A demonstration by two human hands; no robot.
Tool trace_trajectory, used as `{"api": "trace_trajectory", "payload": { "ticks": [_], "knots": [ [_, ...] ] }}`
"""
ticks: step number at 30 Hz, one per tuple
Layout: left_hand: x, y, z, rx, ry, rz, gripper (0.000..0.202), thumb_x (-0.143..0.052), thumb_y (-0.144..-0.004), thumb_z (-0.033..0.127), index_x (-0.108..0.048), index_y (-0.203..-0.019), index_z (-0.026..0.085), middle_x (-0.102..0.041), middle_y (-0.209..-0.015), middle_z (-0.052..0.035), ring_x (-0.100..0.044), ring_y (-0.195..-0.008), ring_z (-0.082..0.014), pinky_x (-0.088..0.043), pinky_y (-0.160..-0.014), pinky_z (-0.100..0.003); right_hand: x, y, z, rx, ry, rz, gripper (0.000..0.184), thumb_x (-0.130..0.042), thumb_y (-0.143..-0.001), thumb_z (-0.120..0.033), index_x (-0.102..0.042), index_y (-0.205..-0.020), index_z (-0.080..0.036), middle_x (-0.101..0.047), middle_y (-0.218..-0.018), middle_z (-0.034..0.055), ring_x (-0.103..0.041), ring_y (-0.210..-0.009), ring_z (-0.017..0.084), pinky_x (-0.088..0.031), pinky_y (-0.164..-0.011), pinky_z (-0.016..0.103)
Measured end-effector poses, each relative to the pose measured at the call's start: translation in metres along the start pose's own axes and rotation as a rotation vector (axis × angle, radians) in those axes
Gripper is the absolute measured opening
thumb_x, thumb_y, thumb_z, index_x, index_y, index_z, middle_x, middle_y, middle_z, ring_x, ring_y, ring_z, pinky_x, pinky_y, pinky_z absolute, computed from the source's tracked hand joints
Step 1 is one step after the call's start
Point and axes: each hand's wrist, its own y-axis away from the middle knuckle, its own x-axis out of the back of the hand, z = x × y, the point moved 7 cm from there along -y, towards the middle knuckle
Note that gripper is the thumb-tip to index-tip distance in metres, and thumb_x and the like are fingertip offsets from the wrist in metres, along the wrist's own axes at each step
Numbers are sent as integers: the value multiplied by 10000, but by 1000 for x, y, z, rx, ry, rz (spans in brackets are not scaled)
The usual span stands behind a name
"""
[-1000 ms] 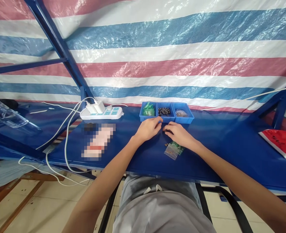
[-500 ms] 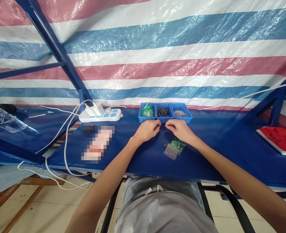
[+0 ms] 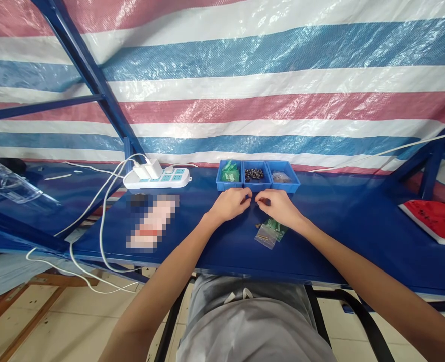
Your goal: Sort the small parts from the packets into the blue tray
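Note:
My left hand (image 3: 232,203) and my right hand (image 3: 277,206) rest close together on the blue table (image 3: 339,236), fingertips almost touching, fingers curled into pinches on something too small to make out. Just behind them stand three joined blue bins (image 3: 258,176): green parts on the left, dark small parts in the middle, pale parts on the right. Under my right wrist lie a small clear bag and a green piece (image 3: 270,232).
A white power strip (image 3: 157,177) with plugged chargers and white cables sits at the back left. A blurred flat object (image 3: 152,221) lies left of my hands. A red and white bag (image 3: 435,221) is at the far right. Striped tarpaulin hangs behind.
My right hand rose toward the bins, then drew back and closed in on my left hand. The left hand shifted only slightly.

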Motion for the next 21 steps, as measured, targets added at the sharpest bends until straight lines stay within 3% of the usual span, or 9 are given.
{"api": "trace_trajectory", "payload": {
  "ticks": [8,14,21],
  "knots": [
    [1,1,2,-40,9,32,225,-537,-918,245,-605,-1132,256,-649,-909,1,-592,-757,-158,-362,-606,-251,7,-1,-4,-43,-138,105,168,-550,-887,-224,-718,-882,-222,-738,-862,26,-657,-723,186,-478,-651,298],
    [5,1,5,-67,40,64,201,-473,-989,309,-628,-1100,242,-651,-974,-20,-601,-794,-158,-401,-656,-244,8,0,-7,-116,-284,95,142,-589,-875,-279,-718,-870,-221,-742,-839,19,-667,-717,188,-506,-651,299],
    [6,1,10,-100,68,91,239,-408,-1015,268,-636,-1071,224,-658,-961,-31,-612,-814,-160,-423,-696,-250,7,1,-4,-158,-342,83,146,-650,-853,-358,-702,-827,-224,-745,-826,32,-689,-761,216,-546,-707,340]
  ]
}}
